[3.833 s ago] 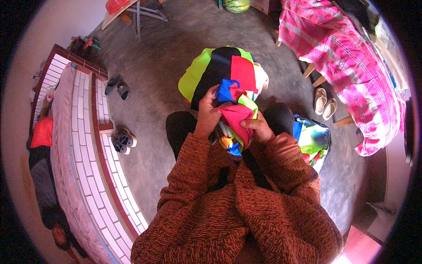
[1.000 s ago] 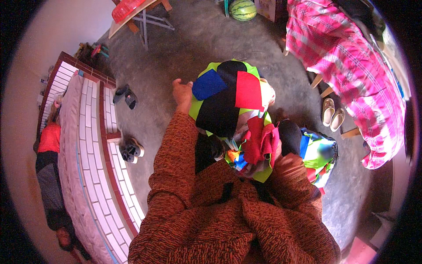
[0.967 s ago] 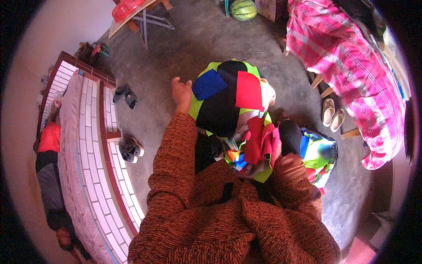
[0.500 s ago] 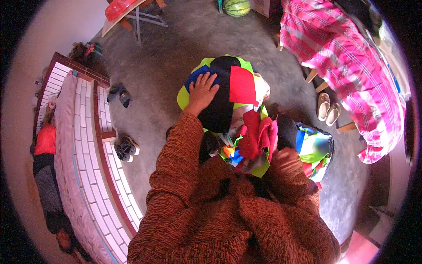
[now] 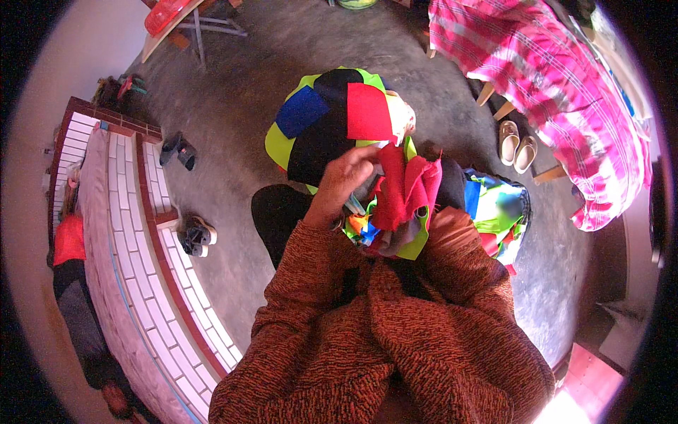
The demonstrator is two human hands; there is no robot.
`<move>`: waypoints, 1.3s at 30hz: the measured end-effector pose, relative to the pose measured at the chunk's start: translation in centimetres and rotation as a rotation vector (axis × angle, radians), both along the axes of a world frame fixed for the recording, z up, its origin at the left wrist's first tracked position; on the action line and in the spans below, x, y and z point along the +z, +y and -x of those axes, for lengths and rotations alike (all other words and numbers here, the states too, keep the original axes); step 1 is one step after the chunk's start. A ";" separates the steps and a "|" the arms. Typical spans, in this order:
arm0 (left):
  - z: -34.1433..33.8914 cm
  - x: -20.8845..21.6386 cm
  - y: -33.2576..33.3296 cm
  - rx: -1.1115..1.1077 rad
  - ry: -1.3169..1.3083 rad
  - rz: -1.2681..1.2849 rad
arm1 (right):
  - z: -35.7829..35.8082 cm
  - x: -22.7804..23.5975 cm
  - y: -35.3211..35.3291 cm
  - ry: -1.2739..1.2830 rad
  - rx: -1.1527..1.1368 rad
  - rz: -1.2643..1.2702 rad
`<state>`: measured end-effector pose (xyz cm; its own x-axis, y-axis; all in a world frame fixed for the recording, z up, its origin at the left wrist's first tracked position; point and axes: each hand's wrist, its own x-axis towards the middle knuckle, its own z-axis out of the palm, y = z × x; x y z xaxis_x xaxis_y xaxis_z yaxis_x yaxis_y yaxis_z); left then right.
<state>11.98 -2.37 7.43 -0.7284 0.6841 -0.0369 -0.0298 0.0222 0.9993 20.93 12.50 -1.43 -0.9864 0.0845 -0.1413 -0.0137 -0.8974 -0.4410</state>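
My left hand (image 5: 345, 182) is raised at the left edge of a bunch of red cloth (image 5: 401, 187) in my lap. Its fingers are bent and a little apart, with the tips close to the cloth; contact is hard to make out. My right sleeve (image 5: 462, 244) reaches in behind the red cloth's right side, and the hand there is hidden in shadow and cloth. Beneath the red cloth lie scraps of several colours, among them a lime-green piece (image 5: 415, 240) and an orange piece (image 5: 360, 225). Just beyond sits a rounded patchwork piece (image 5: 321, 134) of black, blue, red and lime-green cloth.
To my right stands a bag of coloured scraps (image 5: 500, 212). Pale shoes (image 5: 517, 147) lie near wooden legs under a pink checked cover (image 5: 522, 85). Left are dark slippers (image 5: 178, 150), dark shoes (image 5: 199, 236) and a white-tiled ledge (image 5: 141, 247). A folding-legged table (image 5: 176, 28) stands far left.
My left hand has left the patchwork piece and come back toward me, to the red cloth. The view has shifted slightly. My right arm stays by the red cloth.
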 end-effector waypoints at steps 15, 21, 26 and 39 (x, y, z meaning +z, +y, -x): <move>-0.7 1.3 -1.2 0.225 -0.366 -0.523 | -0.3 -0.8 -0.9 0.034 -0.078 -0.178; 0.9 0.6 -4.1 0.199 -0.213 -0.586 | 0.7 3.0 -1.6 0.083 -0.034 0.299; 0.9 1.4 -4.4 0.377 -0.175 -0.617 | 1.3 2.6 -1.5 -0.008 -0.014 0.129; 2.0 1.6 -6.8 -0.074 -0.258 -1.209 | 1.3 2.9 -1.5 0.069 -0.072 0.182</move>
<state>9.95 -9.14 9.05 -0.7517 0.4177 0.5103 -0.2663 -0.9002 0.3445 19.63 11.03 1.47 -0.9866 0.1341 -0.0928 -0.1050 -0.9578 -0.2674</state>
